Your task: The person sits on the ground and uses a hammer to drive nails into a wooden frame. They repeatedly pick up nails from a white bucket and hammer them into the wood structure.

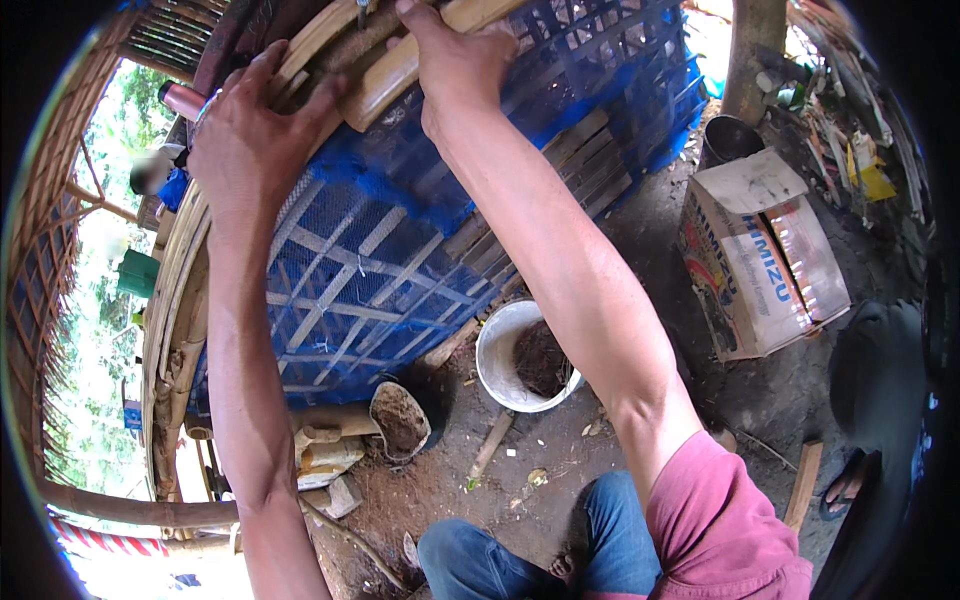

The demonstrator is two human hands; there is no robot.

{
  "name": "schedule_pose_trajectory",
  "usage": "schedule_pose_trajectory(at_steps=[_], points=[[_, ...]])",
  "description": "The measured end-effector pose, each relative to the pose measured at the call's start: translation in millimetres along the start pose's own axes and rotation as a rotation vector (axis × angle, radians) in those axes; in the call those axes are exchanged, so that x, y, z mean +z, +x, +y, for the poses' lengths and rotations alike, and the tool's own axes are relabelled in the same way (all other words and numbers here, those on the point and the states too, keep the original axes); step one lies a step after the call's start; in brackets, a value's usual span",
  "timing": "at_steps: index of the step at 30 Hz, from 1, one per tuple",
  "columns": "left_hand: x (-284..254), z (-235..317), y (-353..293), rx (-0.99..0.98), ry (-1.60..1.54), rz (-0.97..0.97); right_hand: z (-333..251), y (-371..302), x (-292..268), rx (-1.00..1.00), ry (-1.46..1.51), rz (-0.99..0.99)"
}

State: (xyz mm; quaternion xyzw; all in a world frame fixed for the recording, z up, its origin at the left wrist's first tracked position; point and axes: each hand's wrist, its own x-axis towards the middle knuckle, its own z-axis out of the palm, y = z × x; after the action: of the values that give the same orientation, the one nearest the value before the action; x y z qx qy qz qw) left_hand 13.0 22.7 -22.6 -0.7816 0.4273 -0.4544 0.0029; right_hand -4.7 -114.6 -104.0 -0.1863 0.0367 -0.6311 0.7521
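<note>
Both my arms reach up to the top edge of a lattice wall covered in blue netting [340,270]. My left hand [245,135] is closed over the bamboo rail [172,370] along that edge, fingers on the far side and thumb toward the right. My right hand [460,65] grips a thick bamboo piece [385,85], whose cut end points toward my left hand. The bamboo piece lies along the top of the wall. Between the two hands is a brown, rounded length, partly hidden. A small metal tip [363,12] shows above it.
Below stand a white bucket [488,355] with dark brown material and a smaller soil-filled container [402,420]. At right are a worn cardboard box [765,265], a black bucket [732,138] and a wooden post [755,60]. A sandalled foot [850,483] shows at lower right, and a person [172,180] beyond the wall.
</note>
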Motion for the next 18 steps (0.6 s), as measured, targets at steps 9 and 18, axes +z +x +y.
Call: schedule_pose_trajectory(at_steps=[9,18], points=[[2.6,16.5,11.6,0.040,0.012,0.080,-8.2,0.7,-0.3,0.108,0.046,-0.103],[0.1,26.3,21.0,0.003,0.020,-0.043,-9.6,2.3,-2.5,0.062,0.014,-0.112]])
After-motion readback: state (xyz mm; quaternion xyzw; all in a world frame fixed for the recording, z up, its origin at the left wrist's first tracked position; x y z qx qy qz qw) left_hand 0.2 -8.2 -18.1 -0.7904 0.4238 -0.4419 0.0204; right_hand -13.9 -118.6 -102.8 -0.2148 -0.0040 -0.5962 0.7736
